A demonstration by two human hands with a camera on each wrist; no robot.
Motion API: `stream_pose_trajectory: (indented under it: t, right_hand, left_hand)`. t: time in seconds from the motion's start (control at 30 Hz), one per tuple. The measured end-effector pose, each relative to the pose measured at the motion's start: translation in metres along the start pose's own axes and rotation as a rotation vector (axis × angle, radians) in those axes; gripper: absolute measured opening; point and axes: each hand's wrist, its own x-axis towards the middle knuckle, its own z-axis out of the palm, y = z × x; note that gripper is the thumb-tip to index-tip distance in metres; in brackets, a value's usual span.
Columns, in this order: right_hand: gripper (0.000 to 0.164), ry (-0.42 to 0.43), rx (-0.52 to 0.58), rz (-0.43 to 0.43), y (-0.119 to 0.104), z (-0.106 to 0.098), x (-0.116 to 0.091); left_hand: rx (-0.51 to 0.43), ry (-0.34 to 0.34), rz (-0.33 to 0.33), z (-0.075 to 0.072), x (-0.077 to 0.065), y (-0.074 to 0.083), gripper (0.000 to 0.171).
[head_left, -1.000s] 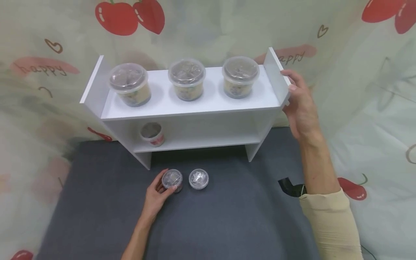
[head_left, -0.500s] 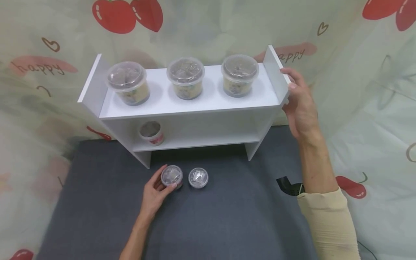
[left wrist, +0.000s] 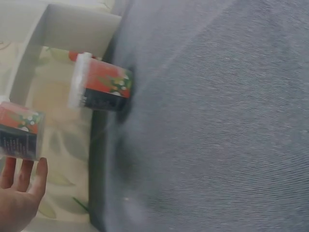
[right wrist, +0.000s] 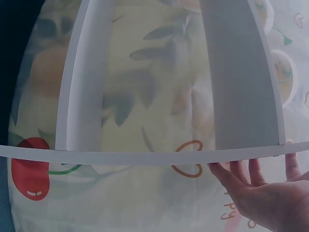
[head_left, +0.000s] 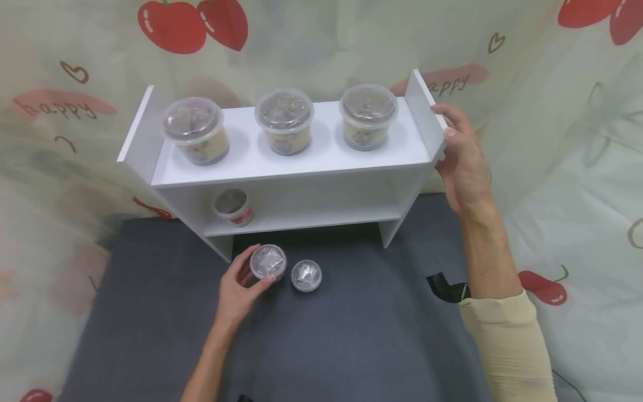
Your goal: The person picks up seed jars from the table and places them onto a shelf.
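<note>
My left hand holds a small clear-lidded plastic tub between thumb and fingers, raised off the grey tabletop. In the left wrist view, the held tub has a red and dark printed side with fingers under and beside it. A second lidded tub stands on the table just right of it; its printed wall shows in the left wrist view. My right hand grips the right side panel of the white shelf near its upper front edge; in the right wrist view, its fingers touch the outer face.
Three larger lidded tubs, left, middle and right, stand on the top shelf. A small tub sits at the left of the lower shelf. Printed cloth hangs behind, and a black curved object lies near the right forearm.
The left hand has lifted the small tub from the table and moved it slightly toward the shelf. The right hand keeps its hold on the panel. The head view has shifted slightly.
</note>
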Motion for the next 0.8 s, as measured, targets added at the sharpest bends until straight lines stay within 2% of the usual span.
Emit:
stream_pose_trajectory:
  t: [0.1, 0.33, 0.43, 0.6, 0.8]
  right_hand:
    - [0.038, -0.001, -0.004, -0.001, 0.001, 0.000, 0.000]
    - [0.039, -0.009, -0.002, -0.006, 0.000, 0.000, 0.002]
    - [0.038, -0.001, -0.001, 0.000, 0.000, 0.000, 0.001]
    - [0.038, 0.005, 0.000, 0.000, 0.001, -0.001, 0.000]
    - [0.038, 0.005, 0.003, 0.000, 0.000, 0.000, 0.000]
  left_hand:
    - [0.012, -0.001, 0.006, -0.001, 0.000, 0.011, 0.072]
    - [0.004, 0.005, 0.028, 0.000, -0.003, 0.050, 0.068]
    - [-0.009, 0.015, 0.028, 0.001, -0.002, 0.050, 0.070]
    - [-0.025, 0.007, 0.090, 0.001, 0.004, 0.043, 0.071]
    - [-0.056, 0.005, 0.123, 0.002, 0.015, 0.049, 0.067]
